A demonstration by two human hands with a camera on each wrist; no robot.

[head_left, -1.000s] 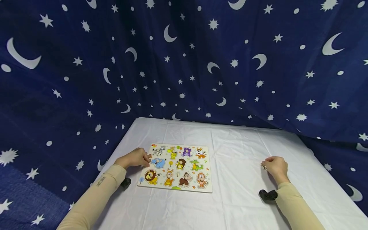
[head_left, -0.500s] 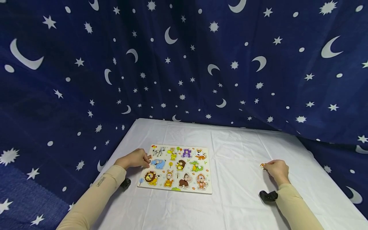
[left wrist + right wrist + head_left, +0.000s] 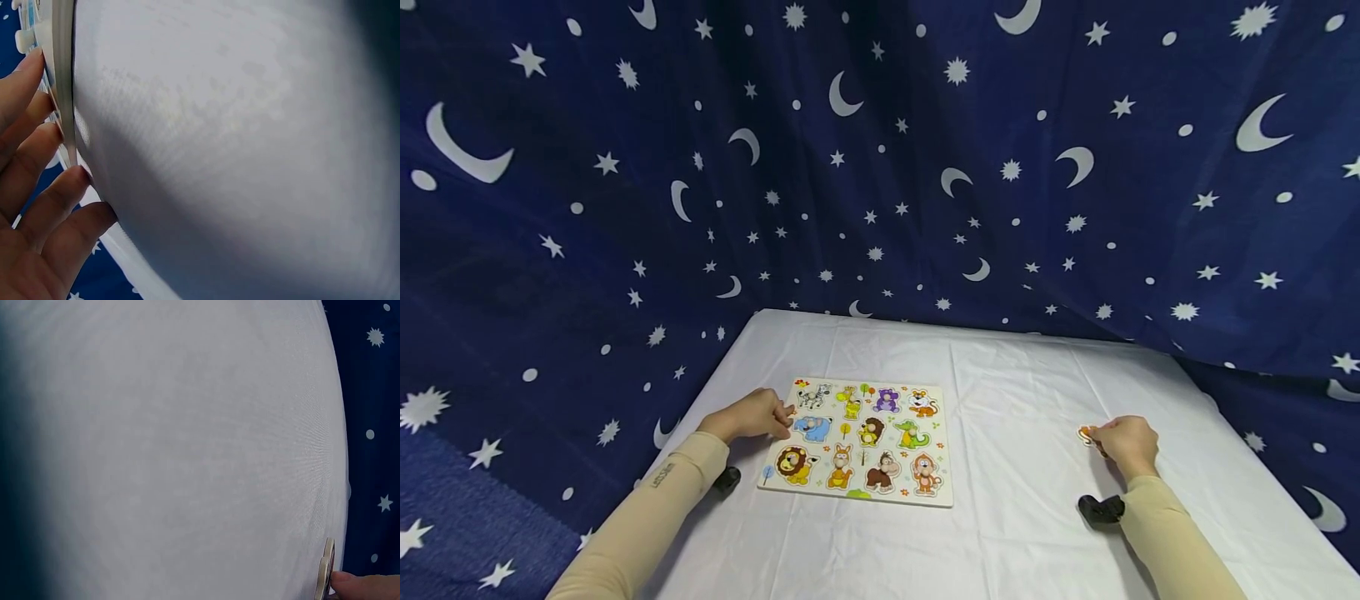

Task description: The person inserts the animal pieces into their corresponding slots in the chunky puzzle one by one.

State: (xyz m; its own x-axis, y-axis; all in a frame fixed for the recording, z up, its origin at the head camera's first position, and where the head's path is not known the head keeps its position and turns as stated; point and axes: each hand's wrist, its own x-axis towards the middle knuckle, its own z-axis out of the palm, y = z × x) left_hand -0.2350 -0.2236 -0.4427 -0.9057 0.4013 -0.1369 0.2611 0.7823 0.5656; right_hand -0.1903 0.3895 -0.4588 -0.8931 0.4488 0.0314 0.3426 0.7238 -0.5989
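In the head view my left hand (image 3: 752, 415) rests with its fingertips at the left edge of a wooden peg puzzle board (image 3: 863, 495). The left wrist view has its loosely bent fingers (image 3: 37, 150) along the board's side, by a pale knob. Far to the right, my right hand (image 3: 1126, 442) pinches a small flat puzzle piece (image 3: 1086, 434), orange with a white border. Most of this piece's picture is covered by the fingers. In the right wrist view the piece (image 3: 324, 572) is seen edge-on, the tip of a digit against it.
The board shows several animals, among them a lion (image 3: 793, 463), an elephant (image 3: 812, 428) and a crocodile (image 3: 912, 433). A white cloth (image 3: 1015, 517) covers the table. Behind it hangs a dark blue curtain (image 3: 910, 175) with stars and moons.
The right hand has shifted slightly, and more of the orange piece shows beyond its fingers. The left hand and board stay in place; the head view tilts a little.
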